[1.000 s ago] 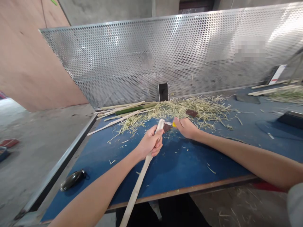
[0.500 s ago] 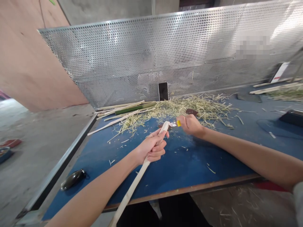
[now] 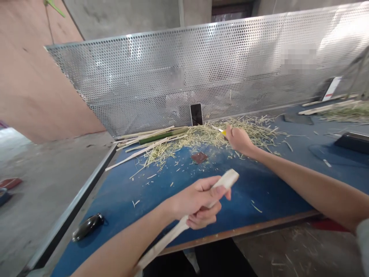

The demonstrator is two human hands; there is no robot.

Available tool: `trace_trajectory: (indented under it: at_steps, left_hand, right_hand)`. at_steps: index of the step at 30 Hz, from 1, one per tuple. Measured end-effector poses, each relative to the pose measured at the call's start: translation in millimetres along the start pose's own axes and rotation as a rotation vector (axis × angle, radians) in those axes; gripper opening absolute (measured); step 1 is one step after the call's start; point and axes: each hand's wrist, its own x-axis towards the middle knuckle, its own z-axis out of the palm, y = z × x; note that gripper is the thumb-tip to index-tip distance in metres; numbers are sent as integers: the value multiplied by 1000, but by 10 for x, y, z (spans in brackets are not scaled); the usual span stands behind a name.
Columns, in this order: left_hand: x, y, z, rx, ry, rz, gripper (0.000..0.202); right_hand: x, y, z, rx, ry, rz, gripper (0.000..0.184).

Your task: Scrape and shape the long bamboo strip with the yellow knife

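Observation:
My left hand (image 3: 198, 200) is wrapped round a long pale wooden stick (image 3: 226, 181), low over the front of the blue table. The stick's blunt end points up and to the right, and its lower length runs down past my forearm. Farther back, my right hand (image 3: 239, 138) grips a knife with a yellow handle (image 3: 223, 132); its blade points left, apart from the stick. A heap of thin pale shavings (image 3: 253, 129) spreads behind and around the knife. On the table between the hands lies a small reddish-brown square (image 3: 199, 157).
A phone (image 3: 196, 114) leans against the perforated metal screen (image 3: 161, 77). Pale strips and a green bamboo piece (image 3: 161, 136) lie at the back left. A dark, shiny rounded object (image 3: 88, 227) rests near the left edge, and a black device (image 3: 353, 142) at the right.
The knife has left the stick's end and moved up and back over the shavings. My left hand has brought the stick down and right. The reddish-brown square is now uncovered.

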Motion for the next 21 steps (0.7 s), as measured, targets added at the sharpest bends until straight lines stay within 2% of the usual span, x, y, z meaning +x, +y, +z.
trace_trajectory:
  at_steps: [3, 6, 10, 14, 18, 21]
  left_hand:
    - [44, -17, -111, 4, 104, 29, 30]
    - [102, -27, -313, -38, 201, 85, 40]
    - [153, -20, -485, -84, 322, 138, 55]
    - [156, -12, -551, -117, 366, 96, 49]
    - [162, -34, -576, -190, 398, -16, 47]
    - [179, -48, -582, -174, 439, 31, 40]
  right_hand:
    - [-51, -49, 13, -4, 77, -57, 71]
    - [-144, -172, 66, -6, 46, -140, 64]
    - [-209, -231, 110, 36, 6, -155, 60]
    - [-230, -202, 127, 56, -25, -181, 60]
    - [-259, -202, 138, 32, -36, -233, 60]
    - [-291, -230, 135, -19, -71, -266, 54]
